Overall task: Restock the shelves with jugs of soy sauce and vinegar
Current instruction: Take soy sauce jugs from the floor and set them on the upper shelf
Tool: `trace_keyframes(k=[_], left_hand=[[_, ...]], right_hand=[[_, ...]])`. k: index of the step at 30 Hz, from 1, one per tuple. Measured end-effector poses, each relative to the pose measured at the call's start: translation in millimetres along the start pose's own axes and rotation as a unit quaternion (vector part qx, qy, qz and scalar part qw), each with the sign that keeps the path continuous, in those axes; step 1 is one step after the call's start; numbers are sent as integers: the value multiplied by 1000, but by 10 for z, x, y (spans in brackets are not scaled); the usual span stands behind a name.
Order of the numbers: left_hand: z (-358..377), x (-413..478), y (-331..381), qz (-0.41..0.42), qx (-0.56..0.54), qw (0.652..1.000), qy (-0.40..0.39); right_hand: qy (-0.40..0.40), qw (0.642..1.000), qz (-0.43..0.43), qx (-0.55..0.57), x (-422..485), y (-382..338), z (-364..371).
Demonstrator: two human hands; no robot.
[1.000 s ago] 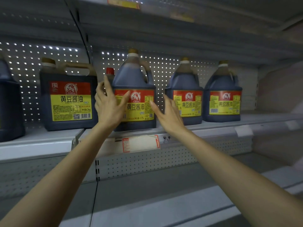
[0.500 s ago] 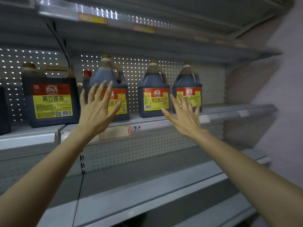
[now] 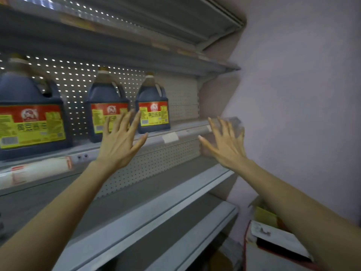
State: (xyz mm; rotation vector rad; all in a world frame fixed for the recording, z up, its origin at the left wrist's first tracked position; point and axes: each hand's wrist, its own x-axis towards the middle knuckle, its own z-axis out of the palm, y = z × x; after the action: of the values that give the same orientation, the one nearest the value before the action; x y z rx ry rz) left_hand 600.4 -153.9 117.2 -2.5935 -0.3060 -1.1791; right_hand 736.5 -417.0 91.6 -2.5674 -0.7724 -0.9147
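Your left hand (image 3: 119,147) and right hand (image 3: 224,147) wide open, empty, near 3 jugs (image 3: 106,94), red-and-yellow labels (image 3: 31,124) too blurry.

Cardboard box (image 3: 277,239), pale wall (image 3: 302,94), white price tag (image 3: 170,137)

Three jugs stand in a row on the shelf (image 3: 187,132) in front of me: the left jug (image 3: 29,118), the middle jug (image 3: 106,106) and the right jug (image 3: 153,110), each apart from the next, with the back panel (image 3: 179,94) behind them. My left hand (image 3: 119,145) is before the middle jug. My right hand (image 3: 224,145) is before the shelf's right end, beside the wall (image 3: 302,94). An upper shelf (image 3: 136,61) lies above, the lower shelves (image 3: 156,194) below. A box (image 3: 273,249) sits low on the right, under my right forearm.
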Motion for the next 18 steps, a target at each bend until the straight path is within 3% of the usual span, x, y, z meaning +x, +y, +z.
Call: trace_keyframes(k=[10,18], left_hand=[[858,248,1095,137,-101,985,-41],[1709,140,1634,174,-143,968,-107]], right_hand=[[-35,984,141,-103,-569,1089,116],[-108,957,228,-146,-1048,1564,491]])
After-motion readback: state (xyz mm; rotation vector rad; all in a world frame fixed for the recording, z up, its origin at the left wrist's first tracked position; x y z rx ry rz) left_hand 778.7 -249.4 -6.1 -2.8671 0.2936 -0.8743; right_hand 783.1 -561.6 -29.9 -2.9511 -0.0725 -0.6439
